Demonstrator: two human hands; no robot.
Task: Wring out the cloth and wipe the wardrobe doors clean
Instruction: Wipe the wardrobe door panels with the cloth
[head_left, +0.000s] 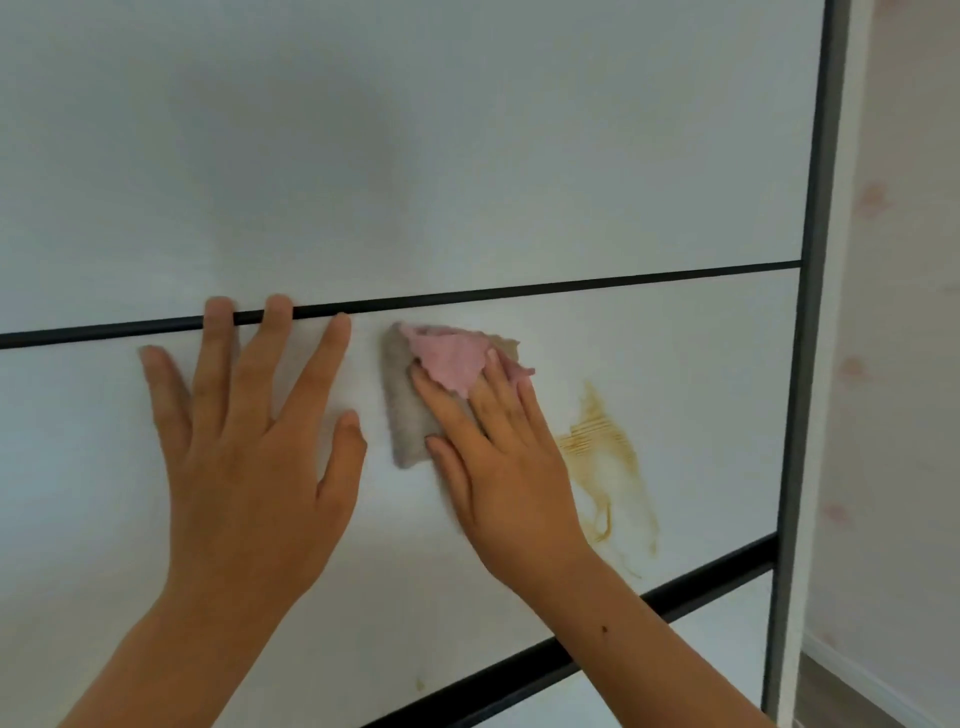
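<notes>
A white wardrobe door (467, 171) with thin black horizontal strips fills the view. My left hand (249, 452) lies flat on its middle panel, fingers spread, two fingertips over the upper strip. My right hand (498, 467) presses a folded cloth (415, 400), grey with a pink side, flat against the same panel with straight fingers. Just right of that hand a yellowish-brown smear (608, 467) streaks the panel.
A dark vertical frame (810, 332) bounds the door on the right. Beyond it is a pale wall (904, 364) with faint pink marks, and wooden floor (831, 696) at the lower right. A thicker black strip (675, 592) crosses below my hands.
</notes>
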